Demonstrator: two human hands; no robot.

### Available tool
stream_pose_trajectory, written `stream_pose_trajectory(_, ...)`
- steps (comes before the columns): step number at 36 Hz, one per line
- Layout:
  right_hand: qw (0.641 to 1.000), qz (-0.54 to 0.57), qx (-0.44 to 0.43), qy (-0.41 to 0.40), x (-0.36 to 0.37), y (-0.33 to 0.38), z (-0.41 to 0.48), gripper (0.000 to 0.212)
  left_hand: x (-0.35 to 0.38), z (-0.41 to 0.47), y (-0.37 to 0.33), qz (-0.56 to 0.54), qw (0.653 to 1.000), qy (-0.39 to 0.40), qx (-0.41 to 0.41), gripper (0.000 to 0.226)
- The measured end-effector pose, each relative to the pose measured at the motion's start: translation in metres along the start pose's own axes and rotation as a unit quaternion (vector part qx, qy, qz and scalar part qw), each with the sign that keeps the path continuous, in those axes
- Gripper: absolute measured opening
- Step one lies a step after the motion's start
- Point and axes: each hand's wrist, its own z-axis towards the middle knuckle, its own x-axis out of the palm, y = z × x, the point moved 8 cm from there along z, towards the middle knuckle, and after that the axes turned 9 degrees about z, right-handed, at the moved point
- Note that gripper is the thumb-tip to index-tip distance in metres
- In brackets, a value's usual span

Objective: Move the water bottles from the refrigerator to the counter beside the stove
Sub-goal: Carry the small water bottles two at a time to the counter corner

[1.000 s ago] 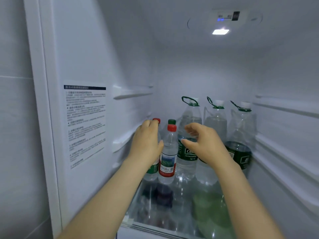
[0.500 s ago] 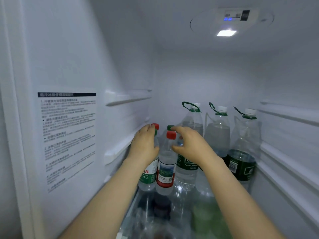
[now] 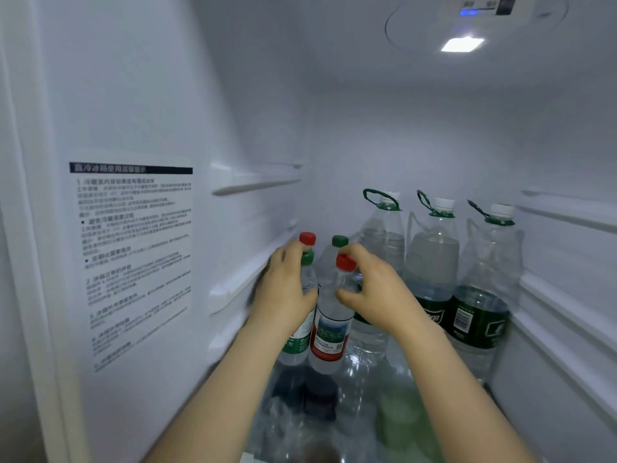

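Inside the refrigerator, several small water bottles stand at the left of a glass shelf (image 3: pixel 364 392). My left hand (image 3: pixel 283 289) is wrapped around the neck of a green-capped, green-labelled bottle (image 3: pixel 295 345). My right hand (image 3: pixel 370 295) grips the neck of a red-capped, red-labelled bottle (image 3: pixel 329 335), which tilts slightly. Behind them stand another red-capped bottle (image 3: pixel 307 238) and another green-capped bottle (image 3: pixel 340 241), mostly hidden. Three large bottles with green carry handles (image 3: pixel 434 262) stand in a row to the right.
A printed instruction sticker (image 3: pixel 133 259) covers the left inner wall, with shelf rails (image 3: pixel 253 182) beside it. More rails line the right wall (image 3: pixel 567 295). A ceiling light (image 3: pixel 462 44) glows above. Dark and green items show blurred under the glass shelf.
My right hand moved left from the large bottle and closed on the red-capped bottle's neck. My left hand tightened on the green-capped bottle. The camera moved closer into the refrigerator.
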Motion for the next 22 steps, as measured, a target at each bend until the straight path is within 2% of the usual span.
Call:
stream_pose_trajectory(5,0.998,0.052,0.026,-0.004,0.001,-0.006,-0.010,0.062,0.003,-0.010,0.007,-0.051,0.999,0.000,-0.016,0.070)
stream_pose_trajectory(9,0.995,0.086,0.049,-0.013,0.007,-0.014,-0.018,0.078,0.005,-0.015,0.006,-0.038,0.999,-0.007,0.007,0.075)
stream_pose_trajectory(22,0.985,0.147,0.076,-0.052,0.011,-0.033,-0.035,0.091,0.008,-0.020,0.011,-0.046,0.998,-0.045,0.000,0.079)
